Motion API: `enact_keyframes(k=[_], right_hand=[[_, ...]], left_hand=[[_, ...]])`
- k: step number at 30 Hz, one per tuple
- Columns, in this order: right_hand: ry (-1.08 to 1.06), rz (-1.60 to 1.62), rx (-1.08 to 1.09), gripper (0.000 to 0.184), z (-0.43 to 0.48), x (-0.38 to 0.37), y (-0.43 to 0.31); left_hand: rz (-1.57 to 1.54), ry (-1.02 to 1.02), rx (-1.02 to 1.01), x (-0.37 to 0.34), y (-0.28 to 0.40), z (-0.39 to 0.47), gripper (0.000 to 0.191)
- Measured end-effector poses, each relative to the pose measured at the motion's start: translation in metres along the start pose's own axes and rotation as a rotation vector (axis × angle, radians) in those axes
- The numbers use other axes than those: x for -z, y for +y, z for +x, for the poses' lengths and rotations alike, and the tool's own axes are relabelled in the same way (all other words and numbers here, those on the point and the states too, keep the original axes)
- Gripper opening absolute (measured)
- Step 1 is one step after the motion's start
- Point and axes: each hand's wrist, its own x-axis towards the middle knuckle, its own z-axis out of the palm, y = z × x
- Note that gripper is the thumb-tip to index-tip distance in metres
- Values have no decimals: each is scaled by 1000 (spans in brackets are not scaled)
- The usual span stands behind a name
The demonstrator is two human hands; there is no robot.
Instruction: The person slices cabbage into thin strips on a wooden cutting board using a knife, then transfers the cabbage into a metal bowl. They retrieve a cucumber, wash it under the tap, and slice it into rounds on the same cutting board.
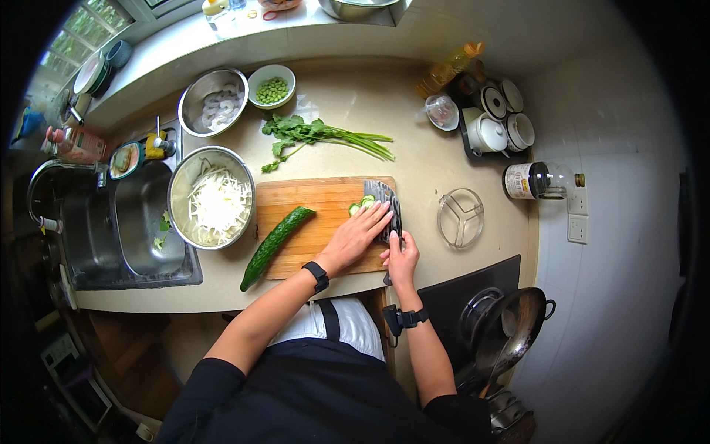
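My right hand [400,256] grips the handle of a kitchen knife [384,190] with a broad, dark-patterned blade. The blade lies near the right edge of a wooden cutting board [333,191]. My left hand [358,233] is outstretched over the board, its fingertips against the blade's flat side. Several cucumber slices [360,205] show between the left fingers and the blade; what lies under the palm is hidden. A long piece of cucumber [274,247], cut at its upper end, rests across the board's left side, its lower end overhanging onto the counter.
Left of the board are a bowl of white shreds [219,205], a bowl of peeled shrimp [222,108] and a double sink [152,222]. Green peas [272,90] and cilantro [327,136] lie behind. Rightward are a clear divided dish [460,218], a sauce bottle [524,181] and a wok [521,333].
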Motion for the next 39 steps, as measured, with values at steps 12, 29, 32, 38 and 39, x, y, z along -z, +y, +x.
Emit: enact_keyframes(k=[12,29,32,38,39], right_hand=[[148,114,41,20,-18,41,-17],[-25,-150,-8,30,-54,-99,23],[61,-702,307,33,-51,-95,13],[149,-907,312,37,-65,-86,-18],[225,-903,312,35,-79,-82,-19]], left_hand=[[62,115,18,-7,2,-13,56],[226,476,420,152,23,-234,38],[270,488,397,162,17,-259,40],[287,387,216,189,6,-305,42],[296,355,185,193,4,-314,41]])
